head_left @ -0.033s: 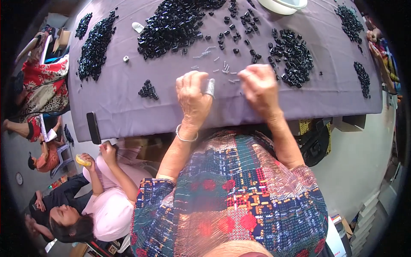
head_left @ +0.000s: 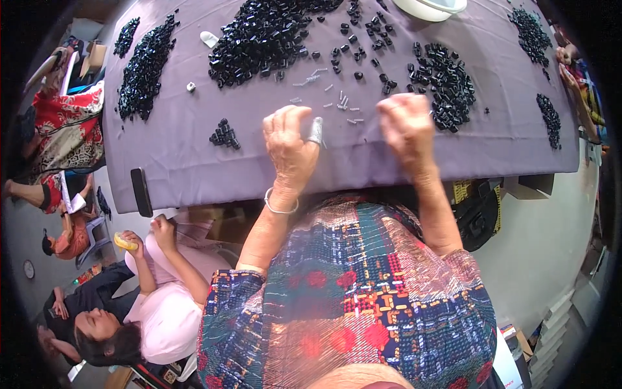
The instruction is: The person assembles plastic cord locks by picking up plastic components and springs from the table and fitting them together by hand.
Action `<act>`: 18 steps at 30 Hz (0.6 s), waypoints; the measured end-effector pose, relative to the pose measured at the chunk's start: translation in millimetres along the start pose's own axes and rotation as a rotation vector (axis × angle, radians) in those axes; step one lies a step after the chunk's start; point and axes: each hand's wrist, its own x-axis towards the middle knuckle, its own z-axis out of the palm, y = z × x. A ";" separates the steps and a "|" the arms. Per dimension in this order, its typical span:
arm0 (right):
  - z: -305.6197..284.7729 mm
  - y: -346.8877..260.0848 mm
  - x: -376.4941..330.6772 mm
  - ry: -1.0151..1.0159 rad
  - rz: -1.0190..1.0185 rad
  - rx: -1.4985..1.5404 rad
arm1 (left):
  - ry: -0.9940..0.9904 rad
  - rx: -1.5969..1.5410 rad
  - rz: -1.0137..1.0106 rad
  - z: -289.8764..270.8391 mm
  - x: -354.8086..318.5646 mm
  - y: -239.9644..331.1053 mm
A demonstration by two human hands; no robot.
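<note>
My left hand (head_left: 288,142) is just above the near part of the cloth, its fingers curled inward. A grey cover (head_left: 315,131) wraps its thumb, which sticks out to the right. What the curled fingers hold, if anything, is hidden. To the right, my right hand (head_left: 408,133) is smeared by motion, and its fingers cannot be made out clearly. Several small thin metal springs (head_left: 343,102) lie loose on the cloth beyond and between the hands. Close past my right hand is a heap of small black plastic pieces (head_left: 447,91).
A purple cloth (head_left: 175,165) covers the table. Larger black heaps (head_left: 259,48) spread at the back and left (head_left: 146,74); a small cluster (head_left: 225,134) lies nearer. A white basin (head_left: 433,8) stands far off. A phone (head_left: 141,192) is at the left edge, near a seated person in pink (head_left: 172,324).
My right hand has moved to the right, away from the springs. My left hand has shifted very slightly left, still curled.
</note>
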 end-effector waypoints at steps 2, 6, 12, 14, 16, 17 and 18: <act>-22.2 21.4 -0.1 0.009 0.146 -0.003 | 0.087 0.023 -0.005 -7.1 -2.2 -9.9; -51.8 36.9 -11.4 -0.099 0.316 0.153 | 0.080 0.026 0.008 -16.9 -7.9 -13.6; -40.3 9.9 -21.5 -0.238 0.123 0.000 | 0.054 -0.085 0.062 -17.2 -27.3 9.1; -31.1 -1.4 -26.3 -0.247 0.121 -0.176 | 0.003 -0.130 0.079 -16.9 -31.8 16.8; -16.8 -1.6 -33.0 -0.216 0.138 -0.202 | -0.006 -0.149 0.083 -15.4 -35.9 20.4; -14.1 -2.4 -32.3 -0.216 0.135 -0.199 | -0.022 -0.169 0.082 -14.9 -37.1 21.8; -12.1 -3.1 -31.4 -0.193 0.104 -0.185 | -0.038 -0.189 0.080 -14.6 -37.9 22.7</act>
